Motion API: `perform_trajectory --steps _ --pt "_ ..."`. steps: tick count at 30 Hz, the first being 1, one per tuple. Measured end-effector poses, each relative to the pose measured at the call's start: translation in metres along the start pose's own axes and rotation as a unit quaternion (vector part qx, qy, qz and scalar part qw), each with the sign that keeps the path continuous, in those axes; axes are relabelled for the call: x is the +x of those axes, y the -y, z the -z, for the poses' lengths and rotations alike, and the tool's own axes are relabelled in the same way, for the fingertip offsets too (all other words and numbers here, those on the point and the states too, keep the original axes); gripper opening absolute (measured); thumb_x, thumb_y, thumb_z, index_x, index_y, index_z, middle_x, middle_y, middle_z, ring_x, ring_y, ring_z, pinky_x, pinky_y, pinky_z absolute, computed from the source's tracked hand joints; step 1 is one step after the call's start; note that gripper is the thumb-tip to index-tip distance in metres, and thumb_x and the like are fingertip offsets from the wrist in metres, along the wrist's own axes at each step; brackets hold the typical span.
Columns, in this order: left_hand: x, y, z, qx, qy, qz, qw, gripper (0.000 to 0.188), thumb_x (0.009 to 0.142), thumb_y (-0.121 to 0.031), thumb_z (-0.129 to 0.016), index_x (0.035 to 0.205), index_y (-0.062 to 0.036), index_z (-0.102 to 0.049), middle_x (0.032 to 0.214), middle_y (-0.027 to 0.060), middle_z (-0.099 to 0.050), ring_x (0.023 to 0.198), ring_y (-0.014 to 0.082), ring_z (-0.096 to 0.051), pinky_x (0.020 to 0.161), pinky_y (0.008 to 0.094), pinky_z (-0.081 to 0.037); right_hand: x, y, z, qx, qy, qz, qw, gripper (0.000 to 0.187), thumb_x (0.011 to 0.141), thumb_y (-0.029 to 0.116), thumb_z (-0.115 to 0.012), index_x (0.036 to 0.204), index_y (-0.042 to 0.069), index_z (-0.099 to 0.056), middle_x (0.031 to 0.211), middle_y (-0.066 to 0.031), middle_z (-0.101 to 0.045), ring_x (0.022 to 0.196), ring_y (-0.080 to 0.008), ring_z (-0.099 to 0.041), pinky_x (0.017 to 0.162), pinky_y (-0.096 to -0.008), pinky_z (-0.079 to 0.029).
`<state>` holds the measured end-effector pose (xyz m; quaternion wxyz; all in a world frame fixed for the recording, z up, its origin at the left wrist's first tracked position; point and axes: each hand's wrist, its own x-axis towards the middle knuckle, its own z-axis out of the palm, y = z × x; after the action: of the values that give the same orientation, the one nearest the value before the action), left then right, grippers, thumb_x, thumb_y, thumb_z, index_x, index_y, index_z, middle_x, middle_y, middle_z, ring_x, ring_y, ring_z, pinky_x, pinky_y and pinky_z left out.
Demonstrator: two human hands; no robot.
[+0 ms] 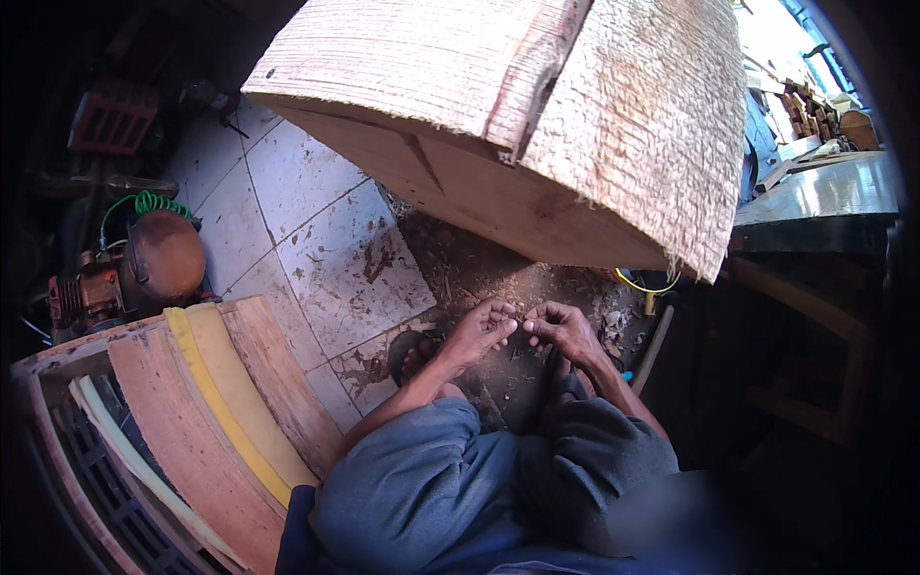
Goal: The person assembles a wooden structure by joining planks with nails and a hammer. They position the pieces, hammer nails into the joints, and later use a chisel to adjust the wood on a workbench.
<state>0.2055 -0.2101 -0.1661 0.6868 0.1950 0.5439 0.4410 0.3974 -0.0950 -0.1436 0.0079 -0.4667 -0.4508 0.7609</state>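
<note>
My left hand (484, 331) and my right hand (565, 333) meet in front of my knees, fingertips almost touching. Thumb and fingers are pinched together on each. Whatever lies between the fingertips is too small to make out. Just beyond the hands, a large block of rough-sawn wooden boards (632, 125) fills the upper middle of the view. A dark seam runs between its boards, and splinters fringe the lower right edge.
At left stand a wooden crate with planks (158, 393) and yellow strip (206, 374), and a rusty compressor tank (165, 257) with green coiled hose (158, 202). Dirty white tiles (326, 259) and wood shavings cover the floor. A cluttered table (824, 187) is at right.
</note>
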Motion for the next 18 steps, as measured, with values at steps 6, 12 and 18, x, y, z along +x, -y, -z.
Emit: perform_trajectory --steps 6,12,18 --pt "0.010 -0.004 -0.004 -0.109 -0.007 -0.015 0.994 0.018 0.099 -0.014 -0.070 0.113 -0.0050 -0.062 0.091 0.0048 -0.067 0.080 0.0124 -0.064 0.074 0.0266 -0.053 0.005 0.004 0.006 0.053 0.013 0.055 0.997 0.025 0.098 0.022 -0.071 0.108 0.000 -0.071 0.088 -0.0051 -0.073 0.077 -0.0110 -0.068 0.070 -0.0294 -0.056" --pt "0.013 -0.024 0.001 -0.177 -0.032 -0.029 0.983 0.016 0.097 -0.011 -0.072 0.110 -0.0049 -0.065 0.092 0.0075 -0.069 0.081 0.0181 -0.066 0.078 0.0311 -0.056 -0.016 -0.040 0.049 -0.260 -0.293 0.201 0.898 0.027 0.097 0.016 -0.065 0.119 0.001 -0.067 0.107 -0.0183 -0.071 0.104 -0.0353 -0.068 0.094 -0.0442 -0.052" --pt "-0.022 -0.074 -0.006 -0.045 -0.051 -0.088 0.994 0.022 0.095 -0.011 -0.074 0.110 0.0001 -0.064 0.094 0.0118 -0.070 0.084 0.0207 -0.069 0.080 0.0335 -0.058 -0.084 -0.117 0.088 -0.310 -0.475 0.139 0.812 0.043 0.094 0.014 -0.065 0.134 0.001 -0.057 0.123 -0.0227 -0.062 0.113 -0.0426 -0.062 0.099 -0.0495 -0.049"
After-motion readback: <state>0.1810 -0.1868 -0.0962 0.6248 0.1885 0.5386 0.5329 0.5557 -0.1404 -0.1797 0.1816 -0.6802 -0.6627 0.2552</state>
